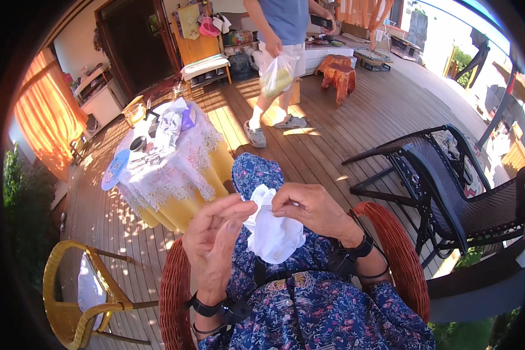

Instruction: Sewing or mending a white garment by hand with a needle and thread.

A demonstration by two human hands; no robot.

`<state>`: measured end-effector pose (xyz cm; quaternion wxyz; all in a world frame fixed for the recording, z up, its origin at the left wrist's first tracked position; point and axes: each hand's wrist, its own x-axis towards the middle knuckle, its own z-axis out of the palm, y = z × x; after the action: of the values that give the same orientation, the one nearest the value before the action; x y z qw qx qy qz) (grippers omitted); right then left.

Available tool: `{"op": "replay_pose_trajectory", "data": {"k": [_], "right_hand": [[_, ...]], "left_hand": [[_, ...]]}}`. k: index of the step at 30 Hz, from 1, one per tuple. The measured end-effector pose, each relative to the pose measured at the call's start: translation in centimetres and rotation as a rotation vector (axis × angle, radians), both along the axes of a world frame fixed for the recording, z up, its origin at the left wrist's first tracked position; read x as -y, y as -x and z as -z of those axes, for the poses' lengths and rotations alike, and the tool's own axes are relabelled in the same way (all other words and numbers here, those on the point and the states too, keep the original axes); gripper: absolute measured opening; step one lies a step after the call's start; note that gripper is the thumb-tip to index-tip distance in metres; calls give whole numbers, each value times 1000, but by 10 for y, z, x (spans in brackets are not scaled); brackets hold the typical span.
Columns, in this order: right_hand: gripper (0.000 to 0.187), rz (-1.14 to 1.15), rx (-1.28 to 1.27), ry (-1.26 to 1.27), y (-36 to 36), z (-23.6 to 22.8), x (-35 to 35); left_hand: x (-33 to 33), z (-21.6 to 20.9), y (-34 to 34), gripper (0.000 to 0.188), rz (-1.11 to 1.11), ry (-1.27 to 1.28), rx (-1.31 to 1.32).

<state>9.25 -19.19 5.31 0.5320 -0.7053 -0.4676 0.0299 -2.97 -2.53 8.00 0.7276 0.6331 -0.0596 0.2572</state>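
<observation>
Head view: a wooden deck (pixel 326 157) is spreading around you. A table (pixel 184 175) is standing ahead, left; a black chair (pixel 481 213), right. You are sitting in a red wicker chair (pixel 405 262). Your left hand (pixel 213 233) is extending its fingers, thumb apart, tips by the left edge of a white cloth (pixel 279 240); contact unclear. Your right hand (pixel 319 211) is pinching its upper right part, above your lap.

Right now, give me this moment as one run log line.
right hand: pinching white cloth; left hand: at cloth's left edge; ahead: person with bag; front left: table
</observation>
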Motion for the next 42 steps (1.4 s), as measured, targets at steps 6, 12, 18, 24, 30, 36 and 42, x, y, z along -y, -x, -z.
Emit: {"op": "replay_pose_trajectory", "data": {"k": [6, 12, 18, 24, 30, 36, 42], "right_hand": [[9, 60, 36, -54, -14, -10, -3], [8, 43, 61, -52, -6, -3, -11], [10, 88, 118, -54, -2, 2, -12], [8, 318, 370, -198, 9, 2, -4], [20, 262, 238, -141, 27, 10, 0], [19, 294, 360, -138, 29, 14, -6], [18, 322, 399, -112, 32, 13, -8]], "left_hand": [[-24, 54, -44, 28, 69, 85, -157], [-13, 55, -32, 25, 198, 164, -174], [-5, 59, -32, 12, 119, 202, -236], [-5, 59, -33, 11, 158, 366, -210], [-6, 66, -35, 11, 264, 504, -192], [-6, 64, -38, 10, 231, 505, -208], [-4, 64, -37, 11, 164, 445, -171]]}}
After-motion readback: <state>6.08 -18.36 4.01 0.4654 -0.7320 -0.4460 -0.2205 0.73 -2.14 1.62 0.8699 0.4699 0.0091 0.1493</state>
